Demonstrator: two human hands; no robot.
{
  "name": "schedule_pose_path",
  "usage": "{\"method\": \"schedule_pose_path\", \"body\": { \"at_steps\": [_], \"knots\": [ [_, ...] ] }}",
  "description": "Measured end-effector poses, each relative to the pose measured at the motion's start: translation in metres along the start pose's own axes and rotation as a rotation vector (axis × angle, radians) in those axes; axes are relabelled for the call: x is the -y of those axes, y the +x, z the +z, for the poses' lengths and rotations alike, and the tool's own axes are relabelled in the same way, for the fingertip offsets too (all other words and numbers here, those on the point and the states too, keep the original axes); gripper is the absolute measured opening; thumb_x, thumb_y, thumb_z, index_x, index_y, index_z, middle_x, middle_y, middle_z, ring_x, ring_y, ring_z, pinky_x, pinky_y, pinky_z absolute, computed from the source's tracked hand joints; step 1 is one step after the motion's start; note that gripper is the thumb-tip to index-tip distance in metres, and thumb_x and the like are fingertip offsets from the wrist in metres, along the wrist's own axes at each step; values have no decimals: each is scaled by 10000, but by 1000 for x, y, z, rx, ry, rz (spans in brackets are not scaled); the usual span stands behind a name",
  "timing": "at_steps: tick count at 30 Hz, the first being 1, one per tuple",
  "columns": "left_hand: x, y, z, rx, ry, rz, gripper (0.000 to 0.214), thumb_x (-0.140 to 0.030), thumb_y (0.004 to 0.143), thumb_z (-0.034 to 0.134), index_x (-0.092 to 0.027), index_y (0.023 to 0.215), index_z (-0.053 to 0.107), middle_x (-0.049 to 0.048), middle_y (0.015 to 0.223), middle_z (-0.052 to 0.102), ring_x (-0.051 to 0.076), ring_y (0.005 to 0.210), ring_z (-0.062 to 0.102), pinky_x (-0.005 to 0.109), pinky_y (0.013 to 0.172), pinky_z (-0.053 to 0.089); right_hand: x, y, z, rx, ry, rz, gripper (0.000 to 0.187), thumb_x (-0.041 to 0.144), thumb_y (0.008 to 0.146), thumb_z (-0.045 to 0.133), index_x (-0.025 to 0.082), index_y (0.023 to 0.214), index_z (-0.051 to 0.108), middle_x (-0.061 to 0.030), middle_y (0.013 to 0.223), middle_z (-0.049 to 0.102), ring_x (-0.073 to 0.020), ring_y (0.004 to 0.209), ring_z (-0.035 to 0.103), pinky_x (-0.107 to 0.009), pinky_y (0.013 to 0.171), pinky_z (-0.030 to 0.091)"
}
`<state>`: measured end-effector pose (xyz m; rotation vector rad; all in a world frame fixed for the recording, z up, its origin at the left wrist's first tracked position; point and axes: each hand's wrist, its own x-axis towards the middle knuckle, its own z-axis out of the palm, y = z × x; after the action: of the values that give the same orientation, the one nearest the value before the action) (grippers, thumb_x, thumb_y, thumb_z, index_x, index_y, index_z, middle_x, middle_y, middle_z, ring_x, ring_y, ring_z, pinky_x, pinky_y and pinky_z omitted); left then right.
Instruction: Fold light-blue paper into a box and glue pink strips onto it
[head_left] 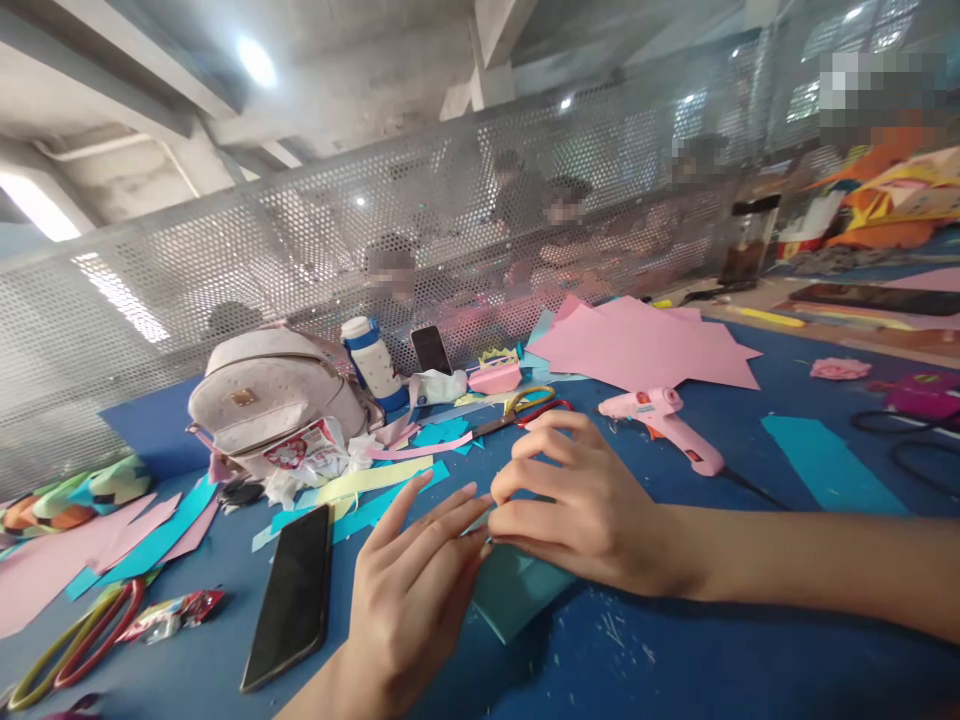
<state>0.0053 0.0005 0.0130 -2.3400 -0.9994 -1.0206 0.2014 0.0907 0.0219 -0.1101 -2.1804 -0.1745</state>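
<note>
teal paper (pixel 517 598) lies on the blue tabletop (pixel 712 650) at lower centre, partly under both hands. left hand (pixel 420 590) fingers lie straight, close together, touching its edge; right hand (pixel 581 510) fingers curl, pinching that edge.

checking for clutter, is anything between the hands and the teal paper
Nothing visible. The left hand and right hand both rest directly on the teal paper, fingertips meeting over it; the black phone lies apart to the left.
</note>
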Motion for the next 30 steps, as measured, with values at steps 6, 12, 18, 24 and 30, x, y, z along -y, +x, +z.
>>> {"method": "schedule_pose_path", "body": {
  "at_steps": [6, 12, 18, 24, 30],
  "knots": [
    [3, 1, -3, -12, -62, -126, 158, -58, 886, 644, -204, 932, 680, 27, 1031, 782, 163, 1006, 736, 372, 1113, 390, -6, 4, -2, 39, 297, 203, 87, 174, 867, 684, 203, 789, 656, 7, 799, 613, -159, 782, 465, -338, 794, 344],
    [8, -3, -3, -18, -166, -265, 147, -92, 887, 656, -229, 930, 687, 18, 1046, 773, 176, 976, 737, 441, 1098, 420, -12, 5, -3, 17, 363, 238, 88, 150, 854, 683, 203, 788, 659, 4, 784, 594, -166, 777, 469, -348, 798, 344],
    [12, -2, -2, -34, -204, -300, 146, -87, 882, 671, -234, 879, 676, -22, 965, 773, 145, 966, 726, 395, 1127, 369, -15, 5, -2, 22, 342, 226, 93, 151, 847, 684, 206, 777, 656, 8, 777, 592, -163, 769, 468, -351, 818, 349],
    [9, 1, -1, -53, -137, -220, 195, -19, 872, 636, -214, 874, 651, -8, 929, 763, 153, 978, 718, 418, 1132, 352, -16, 4, -3, 70, 132, 99, 86, 233, 914, 655, 221, 832, 678, 3, 821, 644, -171, 823, 488, -370, 889, 344],
    [0, 3, -1, -26, -111, -164, 202, -9, 859, 629, -209, 879, 639, 7, 983, 762, 154, 1007, 717, 384, 1109, 353, -7, 0, -2, 40, -80, -59, 135, 255, 965, 588, 222, 854, 659, 12, 834, 675, -171, 833, 506, -363, 909, 362]
  ]
}}
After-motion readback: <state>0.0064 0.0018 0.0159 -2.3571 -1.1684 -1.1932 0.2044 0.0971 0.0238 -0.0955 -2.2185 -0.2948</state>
